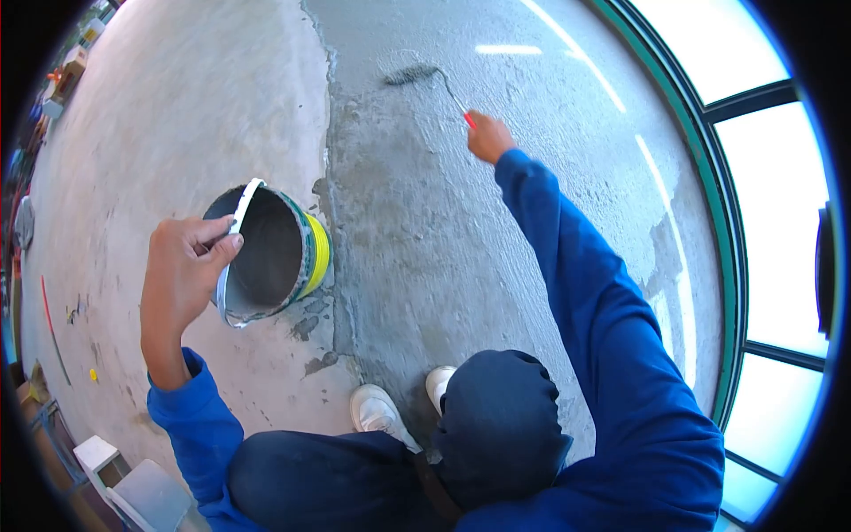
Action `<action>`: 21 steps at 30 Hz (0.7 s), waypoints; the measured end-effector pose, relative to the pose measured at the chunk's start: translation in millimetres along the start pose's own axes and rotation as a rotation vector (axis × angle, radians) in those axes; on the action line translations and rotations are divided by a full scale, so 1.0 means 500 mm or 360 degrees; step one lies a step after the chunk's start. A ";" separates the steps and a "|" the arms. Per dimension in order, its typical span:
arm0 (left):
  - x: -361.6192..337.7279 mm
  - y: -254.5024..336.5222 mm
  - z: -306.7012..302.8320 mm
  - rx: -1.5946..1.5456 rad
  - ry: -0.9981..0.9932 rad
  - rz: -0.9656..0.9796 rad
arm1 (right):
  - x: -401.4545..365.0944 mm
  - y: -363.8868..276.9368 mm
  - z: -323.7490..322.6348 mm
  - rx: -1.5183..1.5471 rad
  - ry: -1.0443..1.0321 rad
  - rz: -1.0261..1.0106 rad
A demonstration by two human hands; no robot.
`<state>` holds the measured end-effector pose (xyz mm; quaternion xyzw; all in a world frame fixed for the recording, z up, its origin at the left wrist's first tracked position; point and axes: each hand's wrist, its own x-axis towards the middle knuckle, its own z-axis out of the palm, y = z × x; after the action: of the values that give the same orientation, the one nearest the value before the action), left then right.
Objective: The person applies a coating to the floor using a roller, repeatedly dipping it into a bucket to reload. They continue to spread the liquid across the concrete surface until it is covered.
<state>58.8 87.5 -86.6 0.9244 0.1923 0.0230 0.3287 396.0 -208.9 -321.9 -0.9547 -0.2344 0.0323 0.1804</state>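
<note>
My left hand (188, 266) pinches the white handle (242, 206) of a bucket (317, 255) with a yellow band. Grey slurry (266, 253) shows inside the bucket, which is at my left front. Out ahead on the right, my right hand (490, 137) is closed around the red grip of a paint roller (412, 74). The roller's sleeve is coated grey and lies against the wet grey floor coating (496, 204).
Dry, paler concrete (204, 115) lies left of the coating's ragged edge. Green-framed windows (731, 266) run along the right. A white chair (146, 492) stands at the lower left, with a thin red-and-green rod (53, 328) on the floor. My white shoes (377, 410) are below.
</note>
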 end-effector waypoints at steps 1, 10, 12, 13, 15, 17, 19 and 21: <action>-0.001 0.003 -0.004 -0.0003 -0.0037 -0.0055 | -0.059 0.003 -0.012 0.0010 -0.0018 0.0021; -0.012 -0.005 0.001 0.0062 -0.0095 -0.0128 | -0.597 0.077 -0.084 0.0047 -0.0080 0.0289; -0.008 -0.008 0.003 0.0080 -0.0100 -0.0119 | -0.711 0.088 -0.102 0.0020 -0.0081 0.0339; -0.008 -0.013 0.004 0.0094 -0.0102 -0.0104 | -0.767 0.093 -0.111 0.0006 -0.0074 0.0362; -0.007 -0.011 0.004 0.0095 -0.0154 -0.0100 | -0.877 0.110 -0.128 -0.0022 -0.0081 0.0414; -0.006 -0.015 0.003 0.0141 -0.0171 -0.0086 | -0.970 0.120 -0.151 -0.0068 -0.0121 0.0498; -0.005 -0.022 0.002 0.0206 -0.0197 -0.0073 | -1.055 0.126 -0.177 -0.0137 -0.0203 0.0626; -0.001 -0.042 0.000 0.0253 -0.0190 -0.0075 | -1.146 0.131 -0.201 -0.0136 -0.0207 0.0691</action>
<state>51.3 102.2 -99.3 0.9424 0.1954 -0.0551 0.2656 -69.4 -559.1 -264.7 -0.9854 -0.0357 0.1218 0.1132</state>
